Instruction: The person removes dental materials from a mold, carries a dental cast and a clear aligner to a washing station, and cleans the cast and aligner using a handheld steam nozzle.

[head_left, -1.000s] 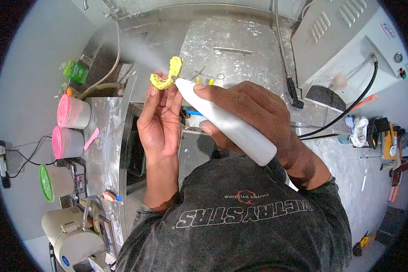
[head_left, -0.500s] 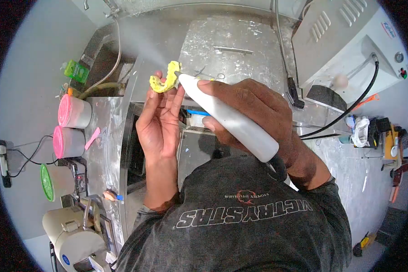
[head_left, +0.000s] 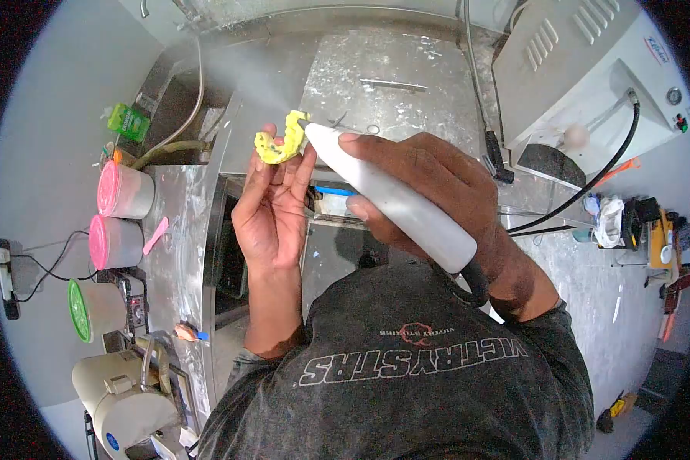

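Observation:
A yellow, U-shaped dental impression (head_left: 282, 144) is pinched in the fingertips of my left hand (head_left: 274, 211), palm turned up. My right hand (head_left: 437, 192) wraps around a white steam handpiece (head_left: 391, 197), its thumb lying along the top. The narrow tip of the handpiece sits right beside the impression's right arm. A plume of white mist (head_left: 257, 80) spreads up and left past the impression. From the rear of the handpiece a black hose (head_left: 474, 285) curves down at my shirt.
Behind my hands lies a stained metal counter (head_left: 345, 69) with scissors (head_left: 372, 129) and a metal bar handle (head_left: 395, 84). A sink (head_left: 184, 103) with a hose is at left. Lidded tubs (head_left: 123, 190) line the left side. A white machine (head_left: 583, 84) stands at right.
The impression has tipped slightly in my left fingers and dropped a little, so its curve shows more openly. The handpiece has shifted slightly right and down. Mist still blows.

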Tool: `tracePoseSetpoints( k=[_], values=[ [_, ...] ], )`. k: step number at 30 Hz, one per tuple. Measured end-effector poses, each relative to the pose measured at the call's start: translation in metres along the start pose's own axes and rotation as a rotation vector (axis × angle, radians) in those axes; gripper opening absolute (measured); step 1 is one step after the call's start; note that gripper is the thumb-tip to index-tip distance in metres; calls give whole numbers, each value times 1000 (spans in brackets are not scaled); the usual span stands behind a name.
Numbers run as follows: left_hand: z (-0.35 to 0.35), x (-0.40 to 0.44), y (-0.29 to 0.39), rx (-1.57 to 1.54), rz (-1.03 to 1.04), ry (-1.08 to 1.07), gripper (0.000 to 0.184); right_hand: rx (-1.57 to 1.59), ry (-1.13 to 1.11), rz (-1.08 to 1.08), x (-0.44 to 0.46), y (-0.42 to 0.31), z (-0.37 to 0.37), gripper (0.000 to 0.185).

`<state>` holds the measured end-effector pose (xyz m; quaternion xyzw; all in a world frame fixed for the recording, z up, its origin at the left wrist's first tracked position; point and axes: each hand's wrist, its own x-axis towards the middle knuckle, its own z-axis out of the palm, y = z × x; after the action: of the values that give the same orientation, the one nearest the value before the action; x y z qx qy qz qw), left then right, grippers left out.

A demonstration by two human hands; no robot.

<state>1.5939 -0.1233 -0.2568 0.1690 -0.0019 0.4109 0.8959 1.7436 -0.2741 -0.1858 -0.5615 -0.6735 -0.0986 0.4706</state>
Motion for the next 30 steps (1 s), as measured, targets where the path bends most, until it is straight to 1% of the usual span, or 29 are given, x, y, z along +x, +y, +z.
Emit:
tracePoseSetpoints(
  k=[7,11,14,17,18,21,22,25,28,30],
  values=[
    [-3,0,3,-29,-3,-22,46,-20,9,-32,0,2,2,52],
    [-4,1,3,-36,-8,-27,46,24,-17,6,2,0,0,52],
    [0,-1,2,57,70,15,45,23,27,-29,1,3,6,53],
    [7,-4,0,558,332,89,46,-10,27,-61,1,4,6,54],
    [14,-4,-4,679,471,49,42,-17,26,-68,1,3,6,55],
    [19,-11,-4,1212,686,77,39,0,17,-61,3,2,7,57],
    [21,-12,-5,1236,736,53,35,7,-1,-53,4,1,7,58],
    [18,-13,-4,1424,815,72,33,16,-5,-62,6,2,10,60],
    [15,-13,-5,1497,865,14,32,16,-14,-49,8,1,12,60],
    [18,-15,-7,1502,862,22,31,15,-24,-35,8,0,12,60]
  ],
)
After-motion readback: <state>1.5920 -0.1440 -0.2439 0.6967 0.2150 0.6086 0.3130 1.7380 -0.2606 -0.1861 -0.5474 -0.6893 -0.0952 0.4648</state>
